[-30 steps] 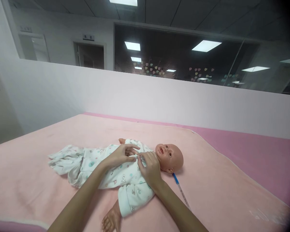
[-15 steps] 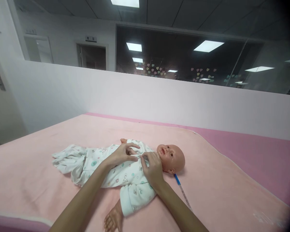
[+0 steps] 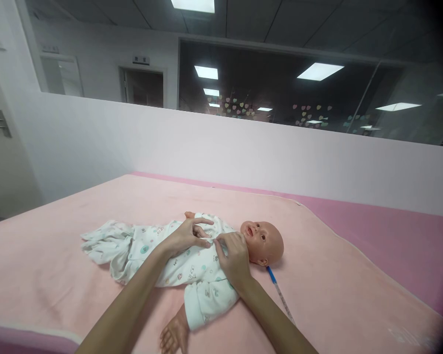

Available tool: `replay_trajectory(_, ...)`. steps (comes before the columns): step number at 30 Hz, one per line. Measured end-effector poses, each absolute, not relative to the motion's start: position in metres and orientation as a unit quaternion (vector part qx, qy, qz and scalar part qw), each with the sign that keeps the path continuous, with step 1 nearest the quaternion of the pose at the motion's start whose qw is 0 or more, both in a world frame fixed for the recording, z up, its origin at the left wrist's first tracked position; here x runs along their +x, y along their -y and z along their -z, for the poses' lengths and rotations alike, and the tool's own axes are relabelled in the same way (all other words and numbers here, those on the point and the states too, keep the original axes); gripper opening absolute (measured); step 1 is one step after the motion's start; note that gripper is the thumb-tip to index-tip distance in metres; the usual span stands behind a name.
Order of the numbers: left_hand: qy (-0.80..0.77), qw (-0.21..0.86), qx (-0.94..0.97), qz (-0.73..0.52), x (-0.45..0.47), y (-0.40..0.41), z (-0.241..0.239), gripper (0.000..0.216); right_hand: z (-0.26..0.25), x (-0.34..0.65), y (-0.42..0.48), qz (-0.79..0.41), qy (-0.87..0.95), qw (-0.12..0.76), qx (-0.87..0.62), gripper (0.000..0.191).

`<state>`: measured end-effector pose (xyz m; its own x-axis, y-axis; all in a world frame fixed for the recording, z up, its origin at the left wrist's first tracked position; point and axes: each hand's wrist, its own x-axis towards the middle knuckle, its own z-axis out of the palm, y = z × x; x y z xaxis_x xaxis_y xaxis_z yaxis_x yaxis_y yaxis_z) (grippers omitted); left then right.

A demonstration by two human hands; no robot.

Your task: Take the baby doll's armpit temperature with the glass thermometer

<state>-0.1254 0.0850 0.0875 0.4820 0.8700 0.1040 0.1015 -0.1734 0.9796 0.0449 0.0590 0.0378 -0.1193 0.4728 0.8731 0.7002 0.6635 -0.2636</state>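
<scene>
The doll [image 3: 265, 243] is lying on its back on the blanket [image 3: 358, 295], its head pointing towards the right edge and its feet end towards the left, probably so that the front of its suit [image 3: 186, 268] is facing up. The left hand [image 3: 184, 237] is arching over the chest, thumb and forefinger standing apart; whether its tucked fingers are gripping cloth, I cannot tell. The right hand [image 3: 234, 251] is resting by the neck, thumb and fingertips seemingly pinching a fold of the suit. The hands are nearly meeting, likely so that both are working at the same spot while the right wrist is steadying itself on the body.

The suit is looking thin and soft, white with small coloured prints, creasing where the leg ends are lying flat and bunched. The doll's round, bald head is showing a smooth, firm surface, and its moulded hand [image 3: 174, 337] is poking from a wide cuff towards the near edge. A slim strip [image 3: 280, 294] with a blue end is slanting from beneath the head.
</scene>
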Motion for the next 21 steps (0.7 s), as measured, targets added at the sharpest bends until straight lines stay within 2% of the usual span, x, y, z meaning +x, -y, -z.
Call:
replay_trajectory(3, -0.352, 0.540, 0.675, -0.360, -0.1251, -0.0860, -0.0861, 0.069, -0.0380, 0.0453, -0.0590, 0.112, 0.743, 0.527, -0.398, 0.009)
replay_trajectory(9, -0.358, 0.477, 0.730, -0.335, -0.1244, -0.0857, -0.0870, 0.059, -0.0382, 0.0450, -0.0591, 0.124, 0.743, 0.509, -0.417, 0.010)
replay_trajectory(14, -0.333, 0.493, 0.740, -0.313, -0.1260, -0.0824, -0.0901, 0.057, -0.0386, 0.0440, -0.0583, 0.146, 0.747, 0.484, -0.431, 0.013)
replay_trajectory(21, -0.310, 0.546, 0.701, -0.337, -0.1266, -0.0788, -0.0946, 0.054, -0.0421, 0.0442, -0.0549, 0.149, 0.750, 0.500, -0.406, 0.007)
